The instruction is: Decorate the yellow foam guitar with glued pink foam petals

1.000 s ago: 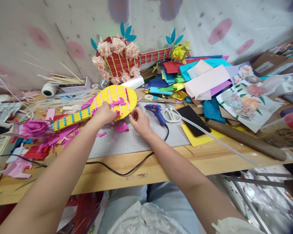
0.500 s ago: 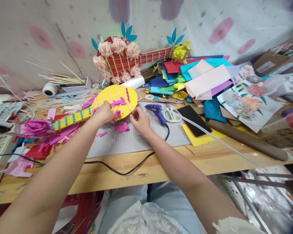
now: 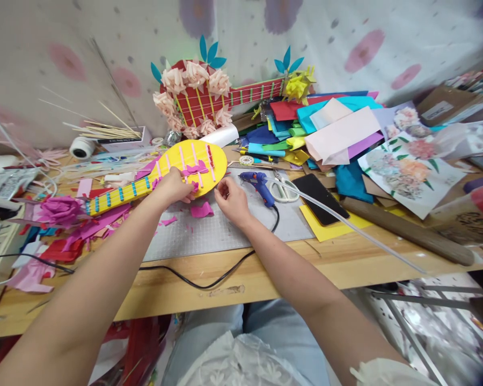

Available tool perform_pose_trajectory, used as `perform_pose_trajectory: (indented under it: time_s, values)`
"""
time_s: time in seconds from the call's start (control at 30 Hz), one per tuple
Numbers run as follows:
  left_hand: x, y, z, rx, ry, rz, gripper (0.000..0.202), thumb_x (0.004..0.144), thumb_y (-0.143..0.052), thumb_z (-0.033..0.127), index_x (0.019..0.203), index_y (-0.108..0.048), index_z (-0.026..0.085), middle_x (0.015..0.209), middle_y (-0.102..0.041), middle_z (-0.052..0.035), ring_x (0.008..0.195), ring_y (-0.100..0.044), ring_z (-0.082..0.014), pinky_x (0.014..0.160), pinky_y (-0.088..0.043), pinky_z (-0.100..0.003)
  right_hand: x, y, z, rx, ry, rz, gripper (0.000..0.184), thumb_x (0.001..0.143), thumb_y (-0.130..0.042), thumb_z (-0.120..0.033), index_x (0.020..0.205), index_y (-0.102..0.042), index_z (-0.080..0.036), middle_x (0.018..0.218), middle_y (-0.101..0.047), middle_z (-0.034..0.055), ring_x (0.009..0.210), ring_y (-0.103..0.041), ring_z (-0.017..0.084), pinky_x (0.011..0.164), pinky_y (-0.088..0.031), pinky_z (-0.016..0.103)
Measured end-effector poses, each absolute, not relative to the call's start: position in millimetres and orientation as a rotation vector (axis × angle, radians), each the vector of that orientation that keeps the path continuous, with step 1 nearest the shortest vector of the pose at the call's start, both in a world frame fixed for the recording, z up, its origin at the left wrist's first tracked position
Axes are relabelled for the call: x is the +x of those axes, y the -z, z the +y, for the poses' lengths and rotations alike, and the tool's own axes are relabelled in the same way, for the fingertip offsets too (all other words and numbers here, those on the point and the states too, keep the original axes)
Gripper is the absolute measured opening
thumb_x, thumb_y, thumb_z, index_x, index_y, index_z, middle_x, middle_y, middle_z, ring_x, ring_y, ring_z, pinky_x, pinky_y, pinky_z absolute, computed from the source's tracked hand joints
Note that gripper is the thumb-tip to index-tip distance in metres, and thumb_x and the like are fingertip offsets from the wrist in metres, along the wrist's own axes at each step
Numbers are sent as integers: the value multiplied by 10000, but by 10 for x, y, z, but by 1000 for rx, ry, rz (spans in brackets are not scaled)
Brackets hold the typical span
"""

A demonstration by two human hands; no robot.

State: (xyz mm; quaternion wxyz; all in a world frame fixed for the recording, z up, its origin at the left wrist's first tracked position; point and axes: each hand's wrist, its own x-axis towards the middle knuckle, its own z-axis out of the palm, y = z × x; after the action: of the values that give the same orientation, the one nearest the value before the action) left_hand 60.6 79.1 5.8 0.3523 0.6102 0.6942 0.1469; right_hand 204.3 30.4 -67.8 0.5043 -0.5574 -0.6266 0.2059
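Note:
A yellow toy guitar [image 3: 214,156] with pink strips on its body and blue bands along its neck lies tilted across the grey cutting mat [image 3: 161,246]. Over the lower part of its body is my left hand [image 3: 176,187], fingers curled in beside small magenta crepe paper pieces [image 3: 196,169]; what they grip, if anything, is hidden. Just off the body's right edge, my right hand [image 3: 231,201] has its thumb and fingertips pressed together, and I cannot make out anything in them. A loose magenta paper piece [image 3: 202,209] rests on the mat between the hands.
A blue glue gun [image 3: 258,185] with a black cord lies right of my right hand, by white-handled scissors [image 3: 284,191] and a black phone [image 3: 320,199]. Behind stands a red flower-decorated guitar [image 3: 249,94]. Coloured paper [image 3: 342,128] is piled at back right; magenta scraps lie left.
The fingers of my left hand have shifted slightly over the yellow guitar's body. My right hand and the guitar stay in nearly the same place.

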Motion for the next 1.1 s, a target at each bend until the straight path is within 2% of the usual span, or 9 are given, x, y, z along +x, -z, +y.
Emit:
perform_pose_trajectory:
  time_s: [0.27,0.37,0.47,0.53,1.1]
  values:
    - [488,-39,741,1643,-317,1763,676,614,-659,130,1202,-326,169,751,-702,-41,636,-671,-179,575,-524,-250,2044,678,307,-1368,-505,-1535,82,753,-472,-208,746,-393,-229,709,-540,-13,636,-504,139,592,-376,264]
    - [451,-2,706,1855,-290,1838,656,607,-655,153,1188,-354,205,879,-714,-39,783,-676,-199,642,-510,-274,2045,680,306,-1372,-509,-1538,80,752,-470,-208,746,-392,-228,709,-541,-14,641,-505,139,592,-375,263]
    - [473,40,649,2010,-307,1966,595,661,-639,231,1190,-366,227,970,-706,-40,968,-640,-233,742,-487,-324,2046,685,305,-1360,-505,-1537,80,751,-469,-214,743,-391,-227,708,-536,-17,634,-501,135,587,-371,258]
    - [513,61,608,2040,-312,2039,573,696,-619,267,1204,-357,230,1001,-699,-46,1014,-622,-247,777,-471,-348,2045,688,304,-1352,-504,-1535,76,750,-468,-217,743,-393,-225,709,-533,-17,627,-499,132,584,-370,257]
    - [654,109,564,2010,-424,2135,516,724,-604,283,1163,-343,212,948,-693,-70,995,-617,-285,808,-443,-405,2042,665,288,-1375,-510,-1541,63,757,-464,-220,752,-401,-223,723,-548,-11,638,-505,130,591,-379,254]
